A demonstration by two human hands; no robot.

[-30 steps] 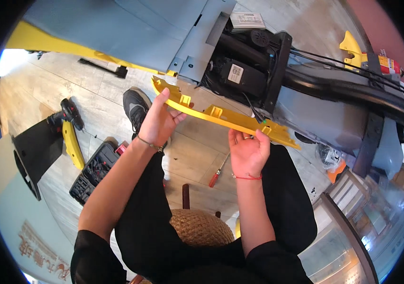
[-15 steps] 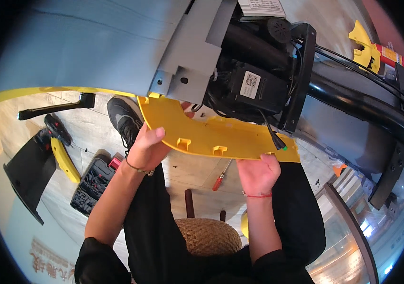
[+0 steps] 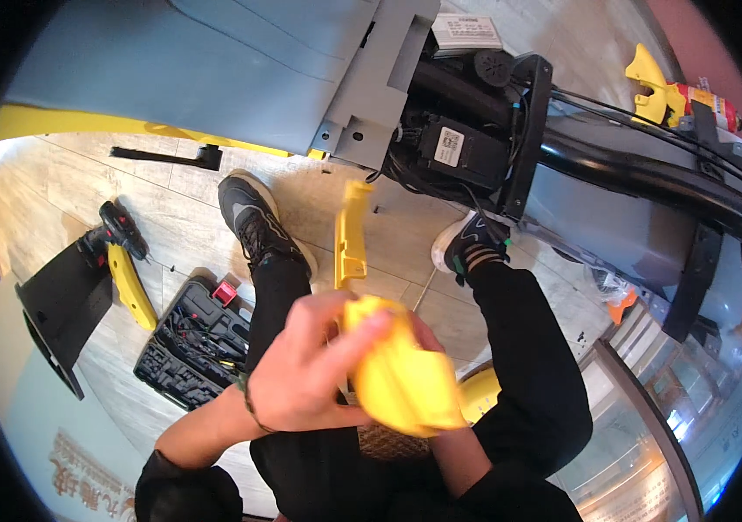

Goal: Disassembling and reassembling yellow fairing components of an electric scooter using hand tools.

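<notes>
A curved yellow plastic panel (image 3: 401, 374) is up in front of my lap, turned on end and partly smeared by motion. My left hand (image 3: 301, 370) is closed on its near side, thumb across the yellow surface. Most of my right hand (image 3: 426, 335) is hidden behind the panel; some of its fingers show at the edge. Beyond my hands the grey vehicle body (image 3: 371, 91) stands opened, with a black boxed unit (image 3: 466, 152), cables and a black tube exposed.
At left on the floor lie an open tool case (image 3: 192, 348), a cordless drill (image 3: 123, 228), a yellow curved piece (image 3: 131, 291), a black panel (image 3: 66, 300) and a black bar (image 3: 166, 157). A glass-fronted cabinet (image 3: 641, 418) stands at right. My shoes flank the work area.
The yellow panel has come away from beneath the vehicle body toward my lap and been turned on end. Both hands moved with it, and the right one went behind it.
</notes>
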